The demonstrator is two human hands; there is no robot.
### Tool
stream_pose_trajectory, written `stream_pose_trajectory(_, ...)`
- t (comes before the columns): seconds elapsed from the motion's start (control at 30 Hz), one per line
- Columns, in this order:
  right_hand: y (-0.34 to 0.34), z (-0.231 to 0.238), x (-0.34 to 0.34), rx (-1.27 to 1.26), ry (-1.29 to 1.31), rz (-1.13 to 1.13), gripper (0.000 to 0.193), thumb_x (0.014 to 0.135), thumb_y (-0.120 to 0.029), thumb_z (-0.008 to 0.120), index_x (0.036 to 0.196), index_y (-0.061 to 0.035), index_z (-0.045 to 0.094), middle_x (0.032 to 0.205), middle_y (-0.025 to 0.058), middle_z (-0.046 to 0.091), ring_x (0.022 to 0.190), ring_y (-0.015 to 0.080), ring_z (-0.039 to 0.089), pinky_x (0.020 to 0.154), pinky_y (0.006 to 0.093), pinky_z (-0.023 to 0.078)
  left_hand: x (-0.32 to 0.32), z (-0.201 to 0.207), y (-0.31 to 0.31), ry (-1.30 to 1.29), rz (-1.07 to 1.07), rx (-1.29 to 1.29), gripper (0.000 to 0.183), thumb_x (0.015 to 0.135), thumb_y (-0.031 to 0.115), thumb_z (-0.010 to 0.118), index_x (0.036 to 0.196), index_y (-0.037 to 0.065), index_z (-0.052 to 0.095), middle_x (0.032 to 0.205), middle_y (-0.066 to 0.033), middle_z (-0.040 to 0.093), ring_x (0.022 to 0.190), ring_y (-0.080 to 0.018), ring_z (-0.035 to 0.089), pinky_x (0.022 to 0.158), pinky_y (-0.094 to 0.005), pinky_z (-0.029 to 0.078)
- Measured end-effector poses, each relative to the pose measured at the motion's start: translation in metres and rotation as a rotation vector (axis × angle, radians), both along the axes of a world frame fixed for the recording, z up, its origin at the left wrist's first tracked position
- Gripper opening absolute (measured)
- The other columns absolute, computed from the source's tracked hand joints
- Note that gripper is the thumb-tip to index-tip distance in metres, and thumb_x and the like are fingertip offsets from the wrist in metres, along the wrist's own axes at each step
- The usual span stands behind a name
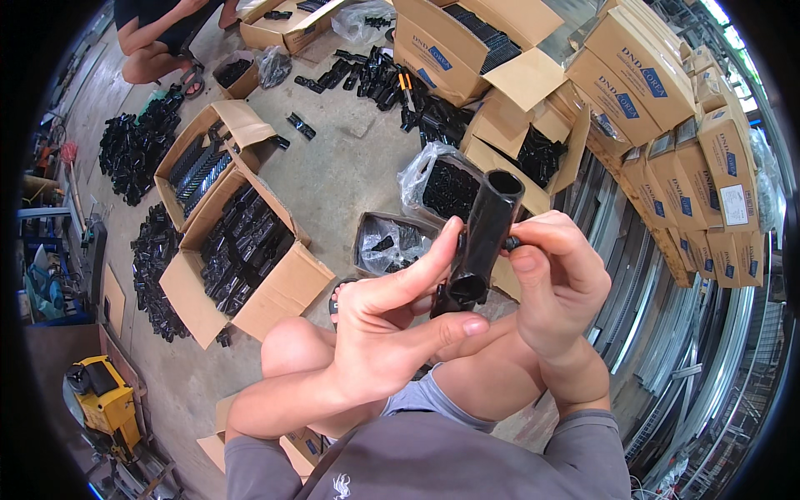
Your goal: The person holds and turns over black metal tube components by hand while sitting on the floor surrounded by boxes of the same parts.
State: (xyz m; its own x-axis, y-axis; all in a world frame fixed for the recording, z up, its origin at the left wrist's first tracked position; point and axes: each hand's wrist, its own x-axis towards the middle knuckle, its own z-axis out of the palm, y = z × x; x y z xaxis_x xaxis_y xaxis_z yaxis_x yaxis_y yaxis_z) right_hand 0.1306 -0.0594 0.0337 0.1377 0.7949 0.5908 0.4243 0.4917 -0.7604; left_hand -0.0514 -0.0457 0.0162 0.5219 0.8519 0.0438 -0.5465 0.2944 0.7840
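In front of my chest, my left hand [375, 325] grips a glossy black pipe fitting [485, 229] with round openings. Its thumb and fingers wrap the fitting's lower left part. My right hand [558, 287] pinches a small black bolt-like piece [511, 244] between thumb and forefinger, against the fitting's right side. Whether that piece is threaded in or only touching, I cannot tell. Just beyond my hands stand a plastic-lined box of small black parts [454, 190] and a lower bin with a clear bag [387, 242].
Open cartons of black fittings [246, 250] stand at left, beside loose piles [142, 146]. Another heap [375, 79] lies farther off near open cartons [437, 50]. Stacked boxes [642, 75] and metal profiles [658, 333] line the right. Another person [158, 42] sits at far left. A yellow machine [110, 400] stands lower left.
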Motion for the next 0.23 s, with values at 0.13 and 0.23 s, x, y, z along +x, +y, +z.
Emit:
stream_pose_trajectory(0.13,0.0007,-0.0007,0.0008,0.023,-0.074,-0.013,0.011,0.091,-0.007,0.07,0.096,0.0026,0.068,0.085,0.0115,0.067,0.066,0.0139,0.06,0.053,0.0242,0.046,0.0019,-0.0028,-0.0016,0.026,0.016,0.031,0.075,0.077,-0.015,0.075,0.145,0.001,0.046,0.133,-0.0123,0.061,0.113,-0.0101,0.058,0.1,-0.026,0.044)
stream_pose_trajectory(0.23,-0.0024,0.0038,-0.0019,-0.089,-0.121,-0.047,0.018,0.097,-0.016,0.064,0.094,0.0021,0.066,0.085,0.0119,0.066,0.066,0.0161,0.059,0.056,0.0263,0.047,0.0007,-0.0011,-0.0022,0.032,-0.013,-0.027,0.075,0.077,-0.015,0.075,0.144,0.001,0.046,0.133,-0.0124,0.061,0.114,-0.0103,0.057,0.102,-0.0264,0.044)
